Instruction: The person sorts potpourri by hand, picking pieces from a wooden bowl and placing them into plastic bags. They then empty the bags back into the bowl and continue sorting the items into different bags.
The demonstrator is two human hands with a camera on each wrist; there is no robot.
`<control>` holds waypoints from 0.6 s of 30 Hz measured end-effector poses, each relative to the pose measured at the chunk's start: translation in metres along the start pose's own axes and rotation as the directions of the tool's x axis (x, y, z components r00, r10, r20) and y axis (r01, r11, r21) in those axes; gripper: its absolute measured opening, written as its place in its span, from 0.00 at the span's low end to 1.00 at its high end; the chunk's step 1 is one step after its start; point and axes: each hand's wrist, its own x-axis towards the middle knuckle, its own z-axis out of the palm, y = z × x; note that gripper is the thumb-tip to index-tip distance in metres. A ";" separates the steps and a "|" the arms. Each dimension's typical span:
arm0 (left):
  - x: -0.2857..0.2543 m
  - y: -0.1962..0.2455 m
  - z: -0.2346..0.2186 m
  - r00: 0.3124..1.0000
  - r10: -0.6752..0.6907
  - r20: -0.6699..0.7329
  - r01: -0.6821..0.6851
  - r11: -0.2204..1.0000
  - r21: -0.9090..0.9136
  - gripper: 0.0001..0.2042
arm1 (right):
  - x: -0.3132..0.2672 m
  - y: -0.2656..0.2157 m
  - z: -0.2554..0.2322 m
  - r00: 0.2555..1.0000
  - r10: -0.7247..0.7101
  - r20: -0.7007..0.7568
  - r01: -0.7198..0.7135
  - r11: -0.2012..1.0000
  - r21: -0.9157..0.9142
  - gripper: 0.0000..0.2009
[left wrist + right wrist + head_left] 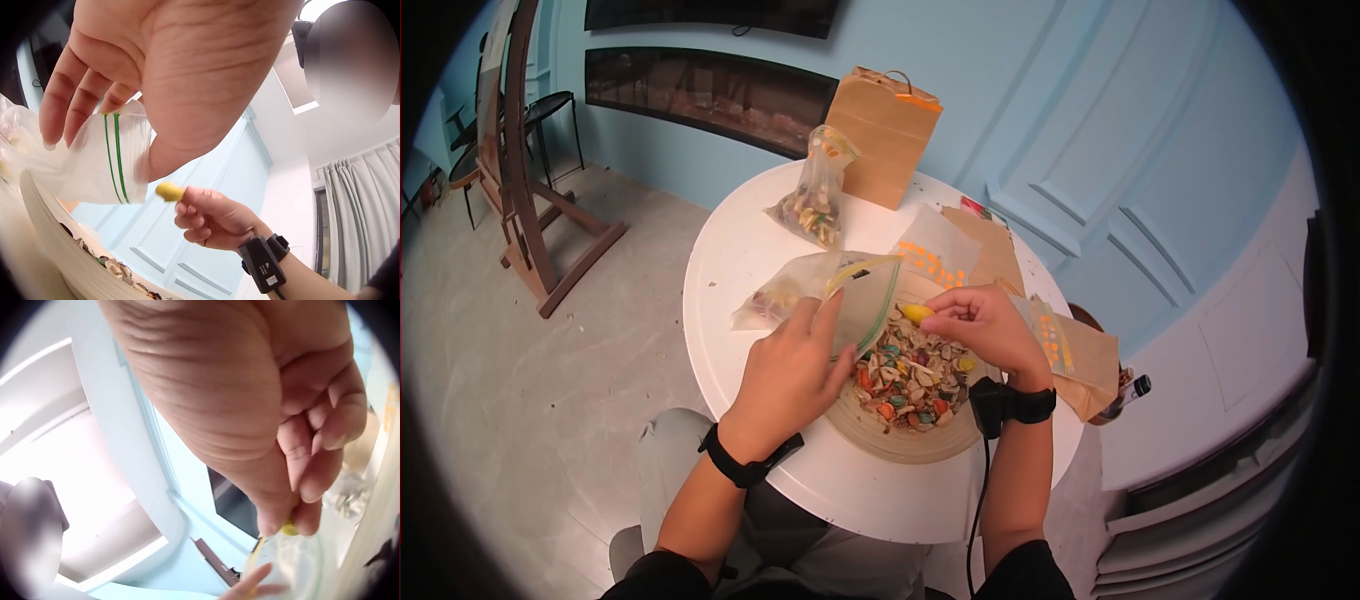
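Observation:
My left hand (785, 375) holds a clear zip bag (870, 305) by its mouth, fingers along one side and thumb at the edge, and the green seal line shows in the left wrist view (115, 159). The bag lies over the rim of a round beige tray (880, 445), its far end on the table. Between thumb and fingertips my right hand (990, 325) pinches a small yellow piece (917, 313), close to the bag's mouth. Below, the tray holds a heap of mixed dried pieces (915, 375), mostly brown with orange, teal and yellow ones.
A filled clear bag (815, 200) stands at the back of the white round table (730, 230), beside a brown paper bag (885, 135). Flat paper pouches with orange marks (1075, 360) lie to the right, near a bottle (1135, 390). A cable (980, 500) trails from my right wrist.

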 end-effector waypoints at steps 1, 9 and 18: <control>0.000 0.001 0.000 1.000 0.007 0.005 -0.007 1.000 0.006 0.28 | -0.002 -0.005 0.003 1.000 -0.014 0.009 0.013 0.996 0.094 0.12; 0.000 0.002 0.002 0.999 0.033 -0.005 -0.033 0.999 0.033 0.29 | 0.009 0.002 0.025 0.990 -0.107 0.096 0.100 0.992 0.077 0.13; 0.001 0.001 -0.003 1.000 0.002 -0.015 -0.001 1.000 0.025 0.29 | 0.010 0.021 0.002 0.986 0.010 0.164 0.019 0.985 -0.171 0.13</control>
